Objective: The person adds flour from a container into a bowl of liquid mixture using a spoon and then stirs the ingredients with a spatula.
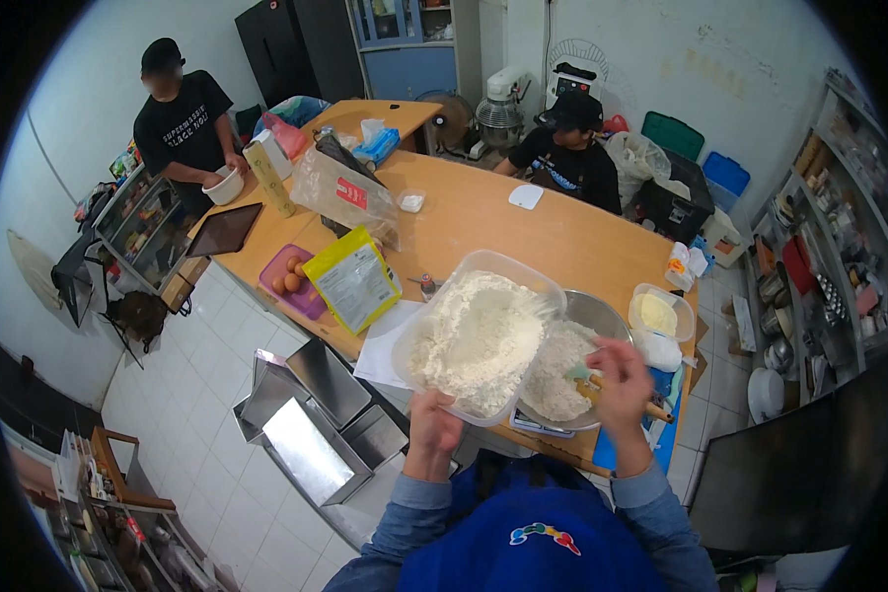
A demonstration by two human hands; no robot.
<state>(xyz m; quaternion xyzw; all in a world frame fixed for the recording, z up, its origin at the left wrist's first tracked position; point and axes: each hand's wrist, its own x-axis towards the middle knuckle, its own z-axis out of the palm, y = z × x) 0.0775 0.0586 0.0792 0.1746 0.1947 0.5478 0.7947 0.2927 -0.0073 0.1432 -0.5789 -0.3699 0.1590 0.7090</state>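
Observation:
My left hand (434, 424) grips the near edge of a clear rectangular plastic tub (405, 347) of white flour (483, 340). The tub overlaps the left side of a round metal bowl (612, 314), which also holds flour (560, 370). Over the bowl's right side is my right hand (619, 380), its fingers curled together; whatever they hold, if anything, is too unclear to name. Beside those fingers lies a small pale green piece (584, 374). A wooden handle (658, 411) sticks out past the bowl's right rim. Under the bowl, the edge of a pale scale (541, 428) shows.
Eggs in a pink tray (306, 300) and a yellow pouch (355, 281) stand left on the table (464, 212). Metal loaf tins (316, 449) sit lower left. A tub of pale yellow stuff (659, 314) is at right. Two people (183, 128) (572, 148) are across the table.

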